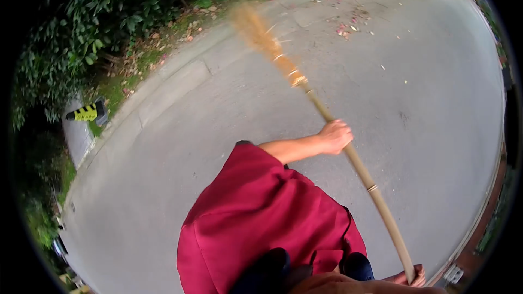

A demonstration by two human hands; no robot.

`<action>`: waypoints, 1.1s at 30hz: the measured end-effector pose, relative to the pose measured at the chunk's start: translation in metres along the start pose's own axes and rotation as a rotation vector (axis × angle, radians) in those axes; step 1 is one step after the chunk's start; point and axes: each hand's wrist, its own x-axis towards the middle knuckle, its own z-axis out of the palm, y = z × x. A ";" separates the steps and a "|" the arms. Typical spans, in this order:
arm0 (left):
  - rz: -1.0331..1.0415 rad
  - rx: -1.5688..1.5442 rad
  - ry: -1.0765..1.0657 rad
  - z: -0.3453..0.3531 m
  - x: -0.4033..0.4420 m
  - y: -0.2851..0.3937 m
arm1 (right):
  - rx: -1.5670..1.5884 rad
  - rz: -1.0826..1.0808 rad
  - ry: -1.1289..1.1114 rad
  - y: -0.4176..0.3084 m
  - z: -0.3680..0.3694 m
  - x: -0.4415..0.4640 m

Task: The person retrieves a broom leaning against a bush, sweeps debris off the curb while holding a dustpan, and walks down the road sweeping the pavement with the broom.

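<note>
A broom with a long bamboo handle point(381, 207) slants across the view, from the lower right up to the curb. Its orange-brown bristles point(261, 35) are smeared by motion near the curb edge. My left hand point(335, 136) is wrapped round the handle, a little below the bound neck of the broom. At the bottom right, my right hand point(415, 276) grips the handle near its end; part of that hand lies at the edge of the view. Reddish petals and small bits of leaf point(344, 30) lie on the pavement to the right of the bristles.
Grey pavement point(283, 114) spreads around me, bordered by a stone curb point(185, 79). Past it are fallen leaves and dense green bushes point(109, 16). A yellow and black object point(86, 113) stands by the curb at left. My red garment point(256, 207) fills the lower middle.
</note>
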 end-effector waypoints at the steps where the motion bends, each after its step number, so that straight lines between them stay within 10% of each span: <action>1: -0.075 0.007 -0.045 -0.004 -0.028 -0.005 | 0.058 0.032 0.036 0.014 -0.012 0.005; 10: -0.977 0.255 0.026 -0.048 -0.313 -0.111 | 0.034 0.960 -0.203 0.345 -0.002 0.066; 15: -1.191 0.209 0.117 -0.023 -0.358 -0.156 | 0.025 1.075 -0.361 0.441 0.056 0.084; 24: -0.419 -0.239 0.271 0.021 -0.023 -0.136 | -0.357 0.423 -0.218 0.184 0.078 0.123; 33: -0.039 -0.137 0.098 0.026 0.195 -0.148 | -0.636 -0.027 -0.167 0.141 0.065 0.053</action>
